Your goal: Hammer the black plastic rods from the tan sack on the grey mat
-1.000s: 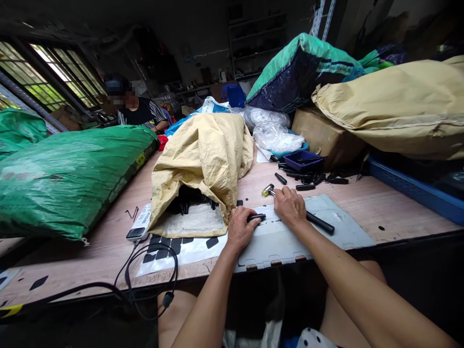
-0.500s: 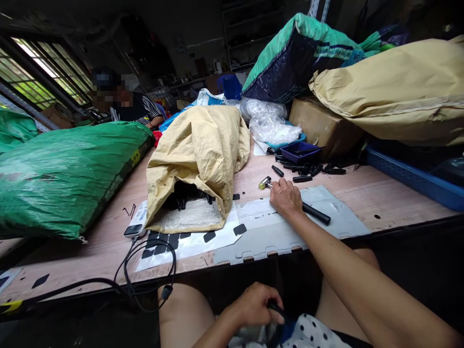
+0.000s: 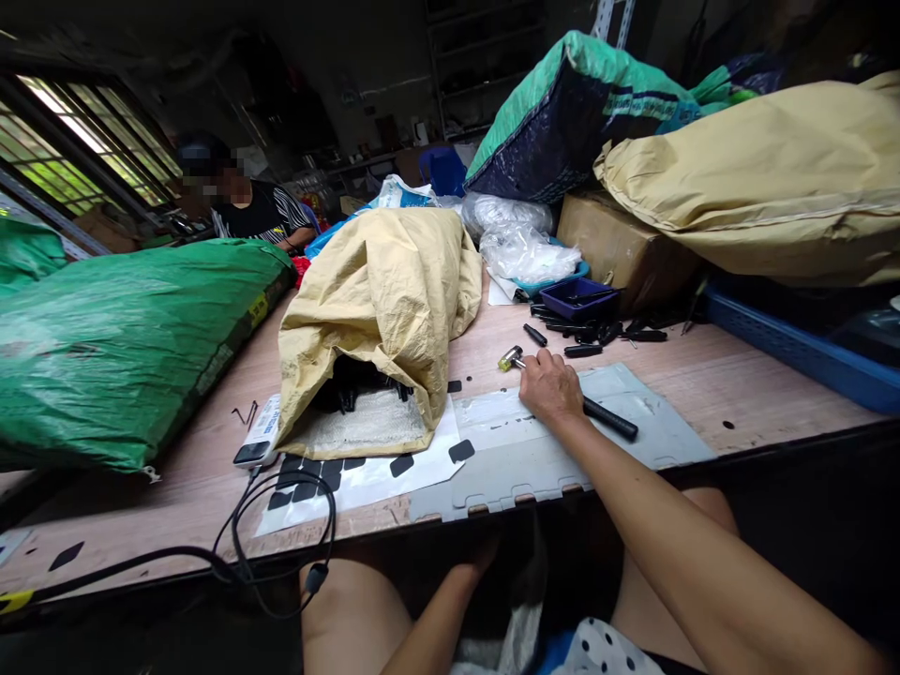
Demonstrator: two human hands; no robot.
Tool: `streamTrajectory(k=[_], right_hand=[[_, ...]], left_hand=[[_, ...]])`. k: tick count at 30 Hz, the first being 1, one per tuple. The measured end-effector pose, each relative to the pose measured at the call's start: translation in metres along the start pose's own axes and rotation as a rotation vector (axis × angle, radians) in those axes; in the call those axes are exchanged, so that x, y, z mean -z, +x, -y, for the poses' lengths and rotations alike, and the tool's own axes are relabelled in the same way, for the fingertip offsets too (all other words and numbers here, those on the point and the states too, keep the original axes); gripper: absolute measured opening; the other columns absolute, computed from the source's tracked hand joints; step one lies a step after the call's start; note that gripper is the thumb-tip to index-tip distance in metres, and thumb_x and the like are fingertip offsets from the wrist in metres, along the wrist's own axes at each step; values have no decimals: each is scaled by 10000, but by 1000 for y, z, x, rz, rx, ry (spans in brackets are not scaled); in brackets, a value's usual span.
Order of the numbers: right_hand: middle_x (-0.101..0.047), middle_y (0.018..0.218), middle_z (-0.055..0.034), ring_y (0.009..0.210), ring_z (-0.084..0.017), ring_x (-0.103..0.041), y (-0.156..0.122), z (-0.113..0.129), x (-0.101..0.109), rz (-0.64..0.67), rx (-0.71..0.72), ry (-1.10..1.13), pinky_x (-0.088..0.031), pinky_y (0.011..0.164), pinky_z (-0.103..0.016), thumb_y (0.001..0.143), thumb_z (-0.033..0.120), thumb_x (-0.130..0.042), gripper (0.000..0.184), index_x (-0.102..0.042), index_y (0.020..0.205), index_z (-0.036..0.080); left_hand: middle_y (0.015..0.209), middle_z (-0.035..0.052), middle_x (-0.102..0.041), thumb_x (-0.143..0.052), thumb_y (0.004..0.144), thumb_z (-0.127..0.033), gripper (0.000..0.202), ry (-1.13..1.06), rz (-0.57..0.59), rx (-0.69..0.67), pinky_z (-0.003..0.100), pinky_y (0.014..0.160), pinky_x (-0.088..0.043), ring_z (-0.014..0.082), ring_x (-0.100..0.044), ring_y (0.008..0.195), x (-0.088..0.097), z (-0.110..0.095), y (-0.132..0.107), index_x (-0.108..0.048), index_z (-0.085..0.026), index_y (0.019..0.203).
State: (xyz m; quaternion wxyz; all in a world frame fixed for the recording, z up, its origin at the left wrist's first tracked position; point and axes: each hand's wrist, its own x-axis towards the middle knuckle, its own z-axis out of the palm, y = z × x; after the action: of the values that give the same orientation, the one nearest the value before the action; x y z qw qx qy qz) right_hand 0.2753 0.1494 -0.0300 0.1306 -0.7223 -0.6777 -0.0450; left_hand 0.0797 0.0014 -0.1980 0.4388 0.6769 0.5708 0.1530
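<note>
My right hand (image 3: 552, 386) is wrapped round the shaft of a small hammer (image 3: 610, 418), which lies over the grey board (image 3: 492, 469) on the table. The hammer's head, with a yellowish face, points left past my fingers, and its black handle sticks out to the right. Below the table edge, my left hand (image 3: 482, 555) reaches into shadow between the knees, its fingers hidden. Black handle-like pieces (image 3: 583, 351) lie just beyond the hammer. An open beige sack (image 3: 380, 300) with black parts in its mouth rests to the left of my right hand.
A purple tray (image 3: 580, 298) and a cardboard box (image 3: 619, 244) stand behind the black pieces. A blue basket (image 3: 794, 342) is at the right, a green sack (image 3: 127, 347) at the left. A cable (image 3: 281, 478) hangs over the front edge. Another person (image 3: 260, 211) sits across the table.
My left hand has moved from the lap, where it held a dark object, forward into the shadow under the table. My right hand stays on the hammer. The view has shifted slightly.
</note>
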Motion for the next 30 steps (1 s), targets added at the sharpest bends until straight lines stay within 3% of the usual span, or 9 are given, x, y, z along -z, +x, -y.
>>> streamTrajectory(k=[5,8,11,13,16,19,21,24,30], right_hand=[[-607,1166,-168,1080,-286,-530,0,0,0,-12,4,-2,-404,846,-382,1006,280,-388,345,-663,1166,147],[-611,1157,-166,1073,-286,-537,-1,-1,0,-21,11,0,-402,835,-379,1007,276,-391,340,-666,1160,146],[-614,1157,-167,1073,-289,-539,-1,-1,-1,-25,10,2,-399,828,-379,1008,277,-391,346,-664,1173,142],[-615,1154,-165,1069,-291,-540,-2,-1,-2,-33,8,1,-397,820,-382,1009,271,-383,351,-662,1178,140],[-616,1151,-159,1062,-289,-541,-2,0,-3,-43,12,-1,-393,811,-383,1007,260,-380,342,-664,1156,140],[-617,1150,-157,1067,-285,-541,-1,0,-2,-43,8,-2,-392,821,-378,1003,265,-396,325,-664,1142,143],[-617,1151,-158,1073,-283,-541,-1,1,-1,-32,1,-5,-391,833,-374,1000,263,-404,321,-663,1147,143],[-615,1161,-159,1082,-283,-540,0,1,0,-11,1,-6,-395,841,-374,997,261,-410,320,-659,1161,146],[-618,1152,-154,1082,-282,-546,1,1,0,-16,-2,-3,-398,843,-375,1001,257,-398,320,-654,1161,149]], left_hand=[[981,78,-744,-649,811,-373,197,19,92,171,454,938,-513,295,-669,1004,21,-27,-21,-750,-273,947],[860,12,-728,-741,776,-488,326,-106,491,130,320,747,-531,188,-641,774,71,-66,-55,-760,-260,1008],[744,22,-692,-730,791,-637,497,-346,881,101,276,662,-506,148,-606,653,144,-105,-78,-756,-203,1032],[709,39,-687,-709,818,-637,483,-417,653,62,278,648,-497,152,-605,628,194,-119,-74,-749,-180,970],[848,70,-707,-667,852,-572,396,-354,-243,-14,309,722,-515,183,-618,735,249,-117,-39,-712,-188,936],[1242,149,-649,-630,866,-487,439,-2,-935,233,437,974,-495,313,-596,1148,279,-99,10,-669,-197,1193],[1423,209,-530,-610,872,-500,549,206,-1046,487,537,1080,-417,404,-470,1349,289,-86,37,-604,-185,1321],[1462,279,-481,-522,907,-589,653,295,-950,707,636,1074,-382,481,-400,1406,296,-70,59,-538,-150,1391],[1446,261,-499,-450,969,-421,511,369,-858,611,571,1069,-432,430,-498,1344,282,-61,66,-530,-130,1382]])
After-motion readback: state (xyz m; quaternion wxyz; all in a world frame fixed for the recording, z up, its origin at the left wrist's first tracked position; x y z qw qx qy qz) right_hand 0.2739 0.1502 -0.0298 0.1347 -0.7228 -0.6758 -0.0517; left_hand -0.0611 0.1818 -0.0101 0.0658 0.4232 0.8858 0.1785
